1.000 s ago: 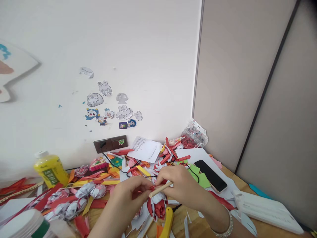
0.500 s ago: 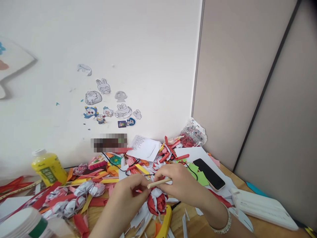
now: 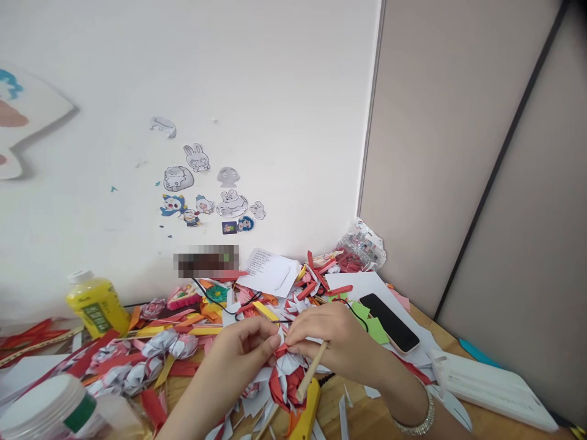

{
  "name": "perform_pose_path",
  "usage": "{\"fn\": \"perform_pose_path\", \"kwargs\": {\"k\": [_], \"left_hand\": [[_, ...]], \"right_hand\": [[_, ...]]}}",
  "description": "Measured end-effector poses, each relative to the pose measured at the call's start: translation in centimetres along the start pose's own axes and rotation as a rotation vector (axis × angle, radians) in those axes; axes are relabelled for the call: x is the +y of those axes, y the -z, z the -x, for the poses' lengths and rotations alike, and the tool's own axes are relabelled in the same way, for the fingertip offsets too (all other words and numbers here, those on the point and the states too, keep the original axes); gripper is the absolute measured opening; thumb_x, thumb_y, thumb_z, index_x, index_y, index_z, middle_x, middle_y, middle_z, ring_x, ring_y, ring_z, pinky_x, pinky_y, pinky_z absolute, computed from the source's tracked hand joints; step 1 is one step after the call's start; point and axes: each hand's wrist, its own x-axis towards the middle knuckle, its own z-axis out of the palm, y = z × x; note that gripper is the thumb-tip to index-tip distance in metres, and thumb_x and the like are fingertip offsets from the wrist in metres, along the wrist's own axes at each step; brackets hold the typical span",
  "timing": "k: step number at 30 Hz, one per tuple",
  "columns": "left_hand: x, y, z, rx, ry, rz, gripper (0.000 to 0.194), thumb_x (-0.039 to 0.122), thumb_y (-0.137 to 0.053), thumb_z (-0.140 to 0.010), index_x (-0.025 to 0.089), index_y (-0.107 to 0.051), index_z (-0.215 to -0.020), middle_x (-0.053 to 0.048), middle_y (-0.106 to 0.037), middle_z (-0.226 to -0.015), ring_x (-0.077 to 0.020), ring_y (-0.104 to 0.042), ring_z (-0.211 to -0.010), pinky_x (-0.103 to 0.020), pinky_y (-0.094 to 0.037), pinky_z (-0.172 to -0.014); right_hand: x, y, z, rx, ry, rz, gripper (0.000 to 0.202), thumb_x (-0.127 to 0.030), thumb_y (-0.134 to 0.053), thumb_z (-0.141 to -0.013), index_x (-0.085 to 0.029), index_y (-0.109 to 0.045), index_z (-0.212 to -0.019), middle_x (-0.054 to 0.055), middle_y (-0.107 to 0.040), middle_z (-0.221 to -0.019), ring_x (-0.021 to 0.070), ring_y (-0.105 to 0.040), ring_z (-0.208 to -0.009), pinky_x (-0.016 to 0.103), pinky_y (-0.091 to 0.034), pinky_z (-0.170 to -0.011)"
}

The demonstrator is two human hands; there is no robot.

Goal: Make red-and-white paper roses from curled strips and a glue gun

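A red and white folded-paper flower [image 3: 287, 380] hangs below my fingertips, its top petals pinched between both hands. My left hand [image 3: 250, 351] is closed on the paper from the left, thumb and index finger together. From the right, my right hand [image 3: 328, 336] grips the paper with its fingertips. That same hand also keeps a thin wooden stick [image 3: 312, 371], which slants down across the flower's right side. Beneath the flower lies a yellow-handled tool [image 3: 306, 412] on the wooden table [image 3: 362, 409].
Paper strips and folded pieces cover the left and middle. At the left stand a yellow bottle [image 3: 98, 304] and a white jar [image 3: 43, 409]. A black phone [image 3: 389, 322] and white power strip [image 3: 498, 388] lie right. A wall with stickers rises behind.
The stick has swung from nearly level to pointing down toward me. My fingertips have moved onto the flower's upper paper, and the view has shifted slightly.
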Motion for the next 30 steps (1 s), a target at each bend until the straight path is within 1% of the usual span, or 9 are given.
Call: {"fn": "perform_pose_path", "kwargs": {"k": [4,8,12,15,18,20,24,27,30], "left_hand": [[0.9,-0.3,0.1,0.067,-0.005,-0.004,0.025,0.044,-0.062,-0.067,0.018,-0.061,-0.066,0.002,-0.057,-0.057,-0.014,-0.051,-0.055,-0.026,-0.039,-0.053],[1.5,-0.4,0.3,0.042,0.02,0.044,0.028,0.046,-0.06,-0.067,0.019,-0.056,-0.067,0.004,-0.053,-0.056,-0.0129,-0.048,-0.053,-0.025,-0.038,-0.052],[1.4,-0.4,0.4,-0.011,-0.018,0.025,0.028,0.048,-0.055,-0.071,0.02,-0.053,-0.069,0.004,-0.051,-0.06,-0.0134,-0.047,-0.056,-0.026,-0.036,-0.053],[0.9,-0.4,0.2,-0.002,-0.046,-0.061,0.027,0.048,-0.05,-0.074,0.021,-0.05,-0.069,0.002,-0.052,-0.064,-0.016,-0.049,-0.062,-0.028,-0.038,-0.057],[0.4,-0.5,-0.1,0.008,0.007,-0.113,0.029,0.051,-0.044,-0.076,0.022,-0.047,-0.072,0.003,-0.049,-0.064,-0.0153,-0.046,-0.057,-0.027,-0.037,-0.053],[0.2,-0.7,-0.2,0.019,0.032,-0.128,0.029,0.051,-0.043,-0.076,0.022,-0.046,-0.072,0.004,-0.049,-0.064,-0.0154,-0.046,-0.057,-0.027,-0.037,-0.053],[0.2,-1.0,-0.3,0.051,0.013,-0.148,0.026,0.048,-0.042,-0.075,0.023,-0.045,-0.07,0.004,-0.048,-0.062,-0.0158,-0.046,-0.058,-0.027,-0.036,-0.056],[0.3,-1.0,-0.3,0.067,-0.012,-0.153,0.023,0.047,-0.042,-0.075,0.024,-0.044,-0.07,0.004,-0.05,-0.061,-0.0168,-0.047,-0.058,-0.028,-0.037,-0.057],[0.3,-0.9,-0.2,0.097,-0.032,-0.165,0.022,0.046,-0.043,-0.075,0.025,-0.042,-0.069,0.002,-0.052,-0.062,-0.0187,-0.049,-0.062,-0.03,-0.039,-0.061]], "right_hand": [[-0.5,0.4,-0.1,-0.017,0.121,0.05,0.024,-0.022,-0.048,-0.095,-0.017,-0.066,-0.08,0.004,-0.073,-0.077,0.0134,-0.068,-0.072,0.022,-0.049,-0.065],[-0.8,0.6,-0.2,-0.032,0.169,0.089,0.024,-0.018,-0.045,-0.096,-0.017,-0.065,-0.083,0.004,-0.073,-0.079,0.0132,-0.068,-0.072,0.022,-0.048,-0.061],[-0.7,0.4,-0.3,-0.033,0.051,0.084,0.018,-0.023,-0.05,-0.094,-0.017,-0.066,-0.088,0.003,-0.072,-0.08,0.0138,-0.065,-0.073,0.023,-0.048,-0.065],[-0.6,0.3,-0.3,-0.094,-0.021,0.093,0.017,-0.024,-0.052,-0.093,-0.018,-0.068,-0.09,0.004,-0.071,-0.084,0.0143,-0.064,-0.074,0.023,-0.048,-0.066],[-0.6,0.2,-0.3,-0.136,-0.043,0.106,0.02,-0.022,-0.05,-0.093,-0.017,-0.069,-0.087,0.005,-0.069,-0.089,0.0137,-0.063,-0.074,0.023,-0.046,-0.065],[-0.5,0.1,-0.3,-0.133,-0.041,0.12,0.022,-0.02,-0.048,-0.094,-0.017,-0.069,-0.088,0.005,-0.069,-0.089,0.0137,-0.063,-0.076,0.022,-0.046,-0.066],[-0.3,-0.1,-0.3,-0.088,0.011,0.145,0.026,-0.022,-0.044,-0.097,-0.017,-0.068,-0.087,0.005,-0.07,-0.086,0.0132,-0.063,-0.078,0.022,-0.046,-0.067],[-0.2,-0.2,-0.2,-0.05,0.083,0.18,0.028,-0.023,-0.042,-0.098,-0.017,-0.067,-0.086,0.004,-0.07,-0.083,0.0116,-0.062,-0.071,0.021,-0.045,-0.062],[-0.1,-0.2,0.0,-0.047,0.149,0.238,0.028,-0.019,-0.042,-0.097,-0.017,-0.067,-0.084,0.003,-0.07,-0.081,0.011,-0.059,-0.065,0.022,-0.042,-0.056]]}}
